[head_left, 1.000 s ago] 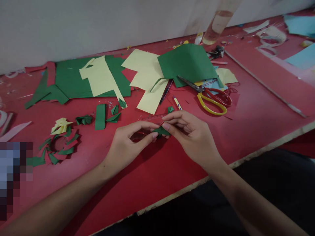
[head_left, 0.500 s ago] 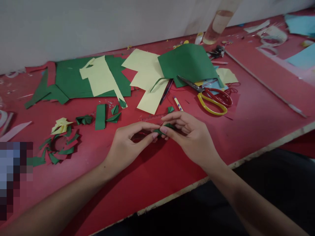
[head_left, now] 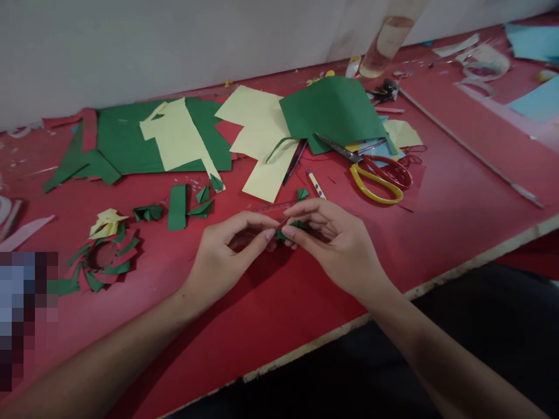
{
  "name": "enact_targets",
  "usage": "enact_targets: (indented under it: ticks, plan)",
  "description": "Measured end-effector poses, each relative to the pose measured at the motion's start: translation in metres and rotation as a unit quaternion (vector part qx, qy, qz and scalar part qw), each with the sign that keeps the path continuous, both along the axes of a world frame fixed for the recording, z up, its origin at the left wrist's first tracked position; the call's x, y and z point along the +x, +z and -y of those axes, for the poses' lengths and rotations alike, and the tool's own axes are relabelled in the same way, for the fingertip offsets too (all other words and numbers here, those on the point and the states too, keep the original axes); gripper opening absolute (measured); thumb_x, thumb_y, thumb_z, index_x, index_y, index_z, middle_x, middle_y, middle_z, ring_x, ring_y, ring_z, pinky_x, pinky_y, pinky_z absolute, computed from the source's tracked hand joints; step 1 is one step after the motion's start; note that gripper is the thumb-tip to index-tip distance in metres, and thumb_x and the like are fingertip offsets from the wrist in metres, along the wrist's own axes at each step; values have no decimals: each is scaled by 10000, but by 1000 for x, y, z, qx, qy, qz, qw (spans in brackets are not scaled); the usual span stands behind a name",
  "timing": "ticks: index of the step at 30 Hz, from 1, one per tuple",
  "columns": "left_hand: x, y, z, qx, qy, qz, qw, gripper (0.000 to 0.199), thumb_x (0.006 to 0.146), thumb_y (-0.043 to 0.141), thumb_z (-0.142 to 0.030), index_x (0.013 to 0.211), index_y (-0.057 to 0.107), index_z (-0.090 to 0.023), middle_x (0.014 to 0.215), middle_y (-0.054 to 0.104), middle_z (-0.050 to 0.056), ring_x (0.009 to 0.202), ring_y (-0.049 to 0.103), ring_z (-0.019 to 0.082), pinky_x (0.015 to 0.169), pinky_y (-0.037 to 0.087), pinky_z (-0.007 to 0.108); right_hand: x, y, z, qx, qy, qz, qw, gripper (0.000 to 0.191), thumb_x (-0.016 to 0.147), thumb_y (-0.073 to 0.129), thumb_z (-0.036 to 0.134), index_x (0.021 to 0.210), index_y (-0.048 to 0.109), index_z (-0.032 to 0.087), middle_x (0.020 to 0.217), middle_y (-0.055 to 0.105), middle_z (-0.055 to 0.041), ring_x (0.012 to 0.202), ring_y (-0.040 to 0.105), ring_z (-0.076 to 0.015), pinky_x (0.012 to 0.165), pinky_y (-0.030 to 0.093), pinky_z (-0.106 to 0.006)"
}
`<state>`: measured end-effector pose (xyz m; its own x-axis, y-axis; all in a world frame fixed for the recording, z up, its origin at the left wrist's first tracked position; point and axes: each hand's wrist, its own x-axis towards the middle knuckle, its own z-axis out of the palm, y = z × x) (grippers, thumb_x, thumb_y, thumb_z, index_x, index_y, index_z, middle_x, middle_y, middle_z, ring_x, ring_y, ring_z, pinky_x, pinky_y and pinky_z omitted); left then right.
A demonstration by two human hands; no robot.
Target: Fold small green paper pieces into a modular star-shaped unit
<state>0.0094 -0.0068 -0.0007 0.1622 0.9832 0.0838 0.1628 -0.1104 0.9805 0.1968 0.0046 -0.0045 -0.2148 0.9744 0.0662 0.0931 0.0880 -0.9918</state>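
Note:
Over the red table, my left hand (head_left: 229, 247) and my right hand (head_left: 336, 235) meet fingertip to fingertip around a small folded green paper piece (head_left: 280, 235). My right thumb and fingers are closed on it. A thin red sliver, seemingly paper, shows between the fingertips; my fingers hide much of both. My left thumb and forefinger pinch at the left end of this work. Left of my hands lie a ring of folded red and green paper (head_left: 124, 266), a crumpled yellow paper piece (head_left: 107, 223), a green paper strip (head_left: 177, 208) and small green folded pieces (head_left: 201, 208).
Scissors (head_left: 378, 192) with red and yellow handles lie beyond my right hand, near a white crayon-like stick (head_left: 317, 184). Green sheets (head_left: 332, 110) and pale yellow sheets (head_left: 262, 125) spread toward the wall. A bottle of liquid (head_left: 384, 49) stands at the back. The table's front edge (head_left: 305, 349) runs below my wrists.
My left fingertips have drawn slightly left, away from the right thumb. More of the red sliver now shows between the hands, and the green piece has tilted.

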Motion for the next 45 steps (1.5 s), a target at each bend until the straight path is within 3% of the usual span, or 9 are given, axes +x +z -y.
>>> enact_targets:
  ticks: [12,20,34,37,42,45]
  plan:
    - [-2,-1,3,31,33,-53,998,94,897,698,-159,966,729,-214,952,754,-23,825,718,84,786,584,136,3,0,-1,11,-8,4,1000,119,900,720,164,996,665,207,825,710,26,673,691,-84,650,595,-189]
    - [-2,1,1,-3,5,-26,1000,98,956,637,-231,1018,706,-199,971,741,8,787,724,108,755,602,185,1,2,-1,-1,3,-5,1000,123,902,721,177,1005,665,213,832,710,19,693,696,-98,664,610,-209]
    - [-1,-1,4,31,0,-57,998,95,937,647,-198,1013,706,-200,985,749,22,828,724,133,789,606,229,0,2,-1,-17,14,-14,1000,132,895,713,162,1008,660,206,935,714,-16,780,707,-126,691,616,-241]
    - [-1,0,4,46,6,-65,997,106,924,659,-180,1017,702,-202,971,746,14,823,714,124,782,591,216,0,2,-1,-18,10,-11,1000,125,894,714,170,1002,661,206,933,715,-21,780,711,-134,688,618,-251]
    - [-2,3,3,8,5,-36,999,114,964,592,-210,1024,688,-192,865,726,10,755,695,122,738,581,219,2,3,0,-13,5,-1,1000,129,895,713,172,1008,664,208,924,715,-20,792,714,-142,705,618,-262]
    - [-2,5,2,13,1,-66,998,153,979,554,-227,905,683,-188,761,704,-3,701,662,117,683,543,208,1,2,0,-9,6,1,1000,133,896,715,179,1013,662,213,932,714,-20,806,713,-143,711,612,-262]
